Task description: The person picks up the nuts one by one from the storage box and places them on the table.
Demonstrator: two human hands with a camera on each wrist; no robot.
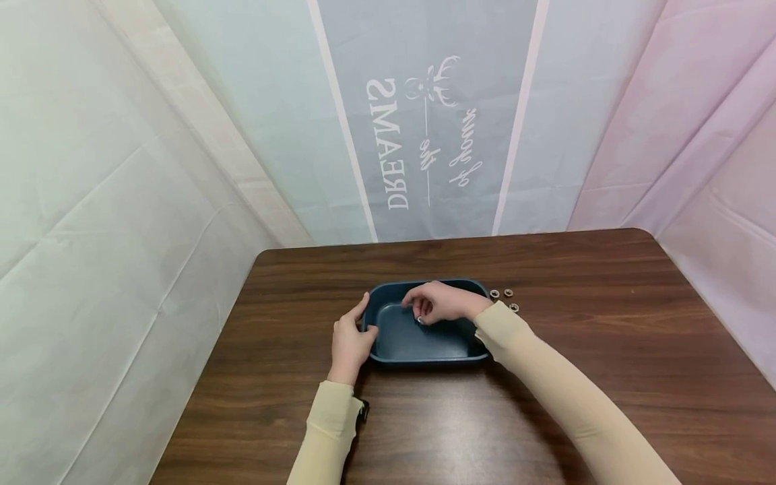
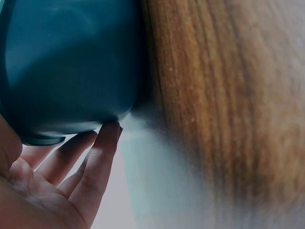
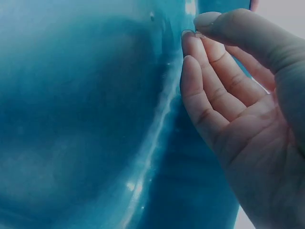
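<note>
A dark blue rectangular tray [image 1: 418, 347] with rounded corners and raised walls lies on the wooden table. My left hand [image 1: 351, 340] grips its left end, thumb over the rim and fingers along the outside. In the left wrist view, fingertips [image 2: 110, 128] touch the outer wall of the tray [image 2: 76, 62]. Over the tray's inside, my right hand [image 1: 442, 302] pinches a small shiny metal piece [image 1: 420, 320] between thumb and fingers. Only a sliver of that metal piece [image 3: 199, 34] shows at the fingertips in the right wrist view; its full shape is hidden.
Just right of the tray, three small metal rings lie on the table [image 1: 606, 337]: one ring [image 1: 494, 294] near the rim, another ring [image 1: 508, 293] beside it and a third ring [image 1: 514, 308] nearer the right sleeve. Behind the table hangs a printed cloth [image 1: 436, 135].
</note>
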